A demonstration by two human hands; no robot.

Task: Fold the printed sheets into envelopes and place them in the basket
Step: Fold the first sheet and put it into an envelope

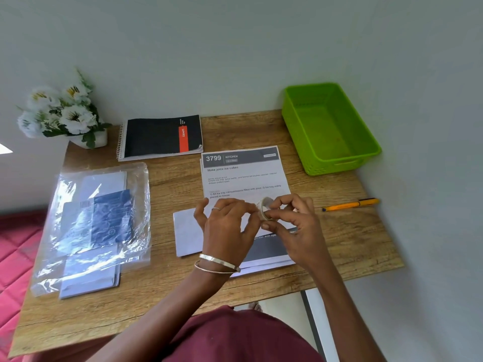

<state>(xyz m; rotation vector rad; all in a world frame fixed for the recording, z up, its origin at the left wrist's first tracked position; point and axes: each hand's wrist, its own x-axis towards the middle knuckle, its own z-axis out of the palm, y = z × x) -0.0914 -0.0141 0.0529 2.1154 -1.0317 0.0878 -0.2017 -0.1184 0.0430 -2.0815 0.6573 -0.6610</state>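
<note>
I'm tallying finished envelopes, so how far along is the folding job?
None are finished: the green basket holds nothing. In hand: both hands, left hand and right hand, hold a small tape roll above a white folded piece. Left: the printed sheet lies flat, unfolded.

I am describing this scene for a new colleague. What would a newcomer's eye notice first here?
First, the two hands at the centre: the left hand and right hand hold a small tape roll above the printed sheet. Next, the bright green basket at the far right of the table, nothing visible inside. White flowers stand at the far left corner.
</note>
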